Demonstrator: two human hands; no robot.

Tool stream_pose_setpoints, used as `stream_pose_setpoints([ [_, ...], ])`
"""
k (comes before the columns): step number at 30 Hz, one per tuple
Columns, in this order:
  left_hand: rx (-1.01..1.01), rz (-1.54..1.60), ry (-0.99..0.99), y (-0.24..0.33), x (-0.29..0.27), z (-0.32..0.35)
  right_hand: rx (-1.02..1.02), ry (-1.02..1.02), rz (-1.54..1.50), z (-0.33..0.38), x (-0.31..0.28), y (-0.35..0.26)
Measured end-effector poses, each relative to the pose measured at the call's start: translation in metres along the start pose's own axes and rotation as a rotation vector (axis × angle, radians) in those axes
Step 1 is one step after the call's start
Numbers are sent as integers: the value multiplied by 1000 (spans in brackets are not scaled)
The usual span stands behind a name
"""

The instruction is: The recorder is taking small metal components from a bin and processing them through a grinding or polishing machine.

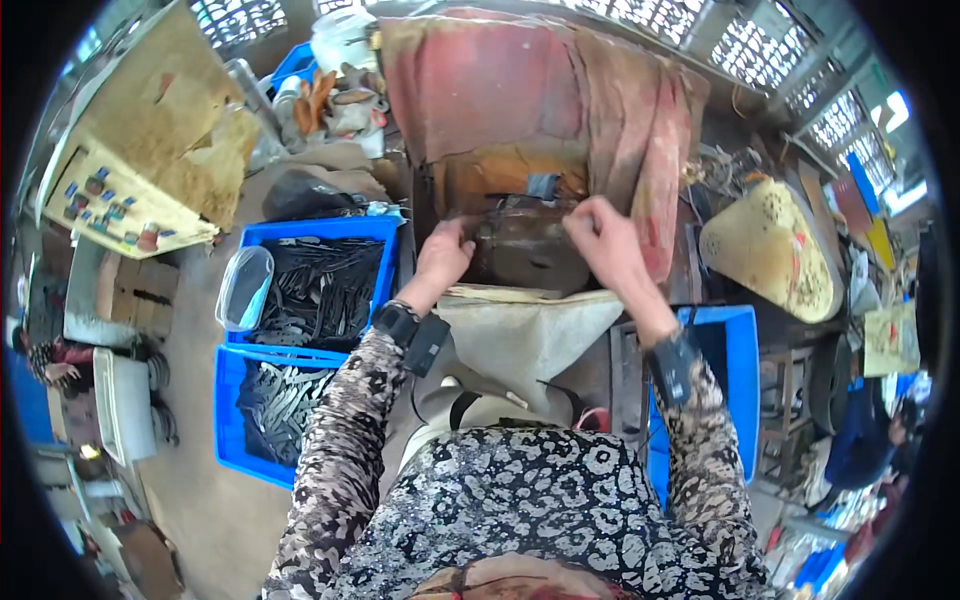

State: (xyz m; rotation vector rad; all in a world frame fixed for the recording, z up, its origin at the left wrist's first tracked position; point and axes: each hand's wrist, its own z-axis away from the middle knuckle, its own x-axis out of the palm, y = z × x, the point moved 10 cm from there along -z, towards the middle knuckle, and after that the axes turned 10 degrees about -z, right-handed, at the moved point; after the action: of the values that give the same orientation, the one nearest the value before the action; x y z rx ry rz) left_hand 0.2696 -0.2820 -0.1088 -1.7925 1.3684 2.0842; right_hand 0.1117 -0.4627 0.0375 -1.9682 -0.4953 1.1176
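Note:
My left hand (446, 256) is closed at the left side of a dark brown drum-like machine part (530, 245), its fingers curled. On the opposite side my right hand (606, 240) is raised a little higher, with thumb and forefinger pinched together. Anything held in either hand is too small or too hidden to name. The machine part sits inside a brown hood draped with a stained reddish cloth (490, 85). A small grey-blue piece (542, 186) shows at the top of the part. Below it, a pale cloth (530, 335) hangs toward my lap.
At left, one blue crate (392, 255) holds many dark flat metal pieces, with a clear plastic tub (240, 290) on it. A nearer blue crate (228, 420) holds lighter metal pieces. Another blue crate (742, 370) stands by my right forearm. A yellowish board (770, 250) is at right.

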Motion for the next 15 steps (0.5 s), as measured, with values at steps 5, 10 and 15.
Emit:
stream_pose_setpoints([
  [5, 237, -184, 105, 36, -9, -11, 169, -120, -28, 104, 15, 13],
  [10, 344, -342, -24, 54, 5, -10, 192, -127, -111, 147, 30, 24],
  [15, 376, -409, -122, 55, 20, -8, 94, -100, -95, 156, 32, 24],
])
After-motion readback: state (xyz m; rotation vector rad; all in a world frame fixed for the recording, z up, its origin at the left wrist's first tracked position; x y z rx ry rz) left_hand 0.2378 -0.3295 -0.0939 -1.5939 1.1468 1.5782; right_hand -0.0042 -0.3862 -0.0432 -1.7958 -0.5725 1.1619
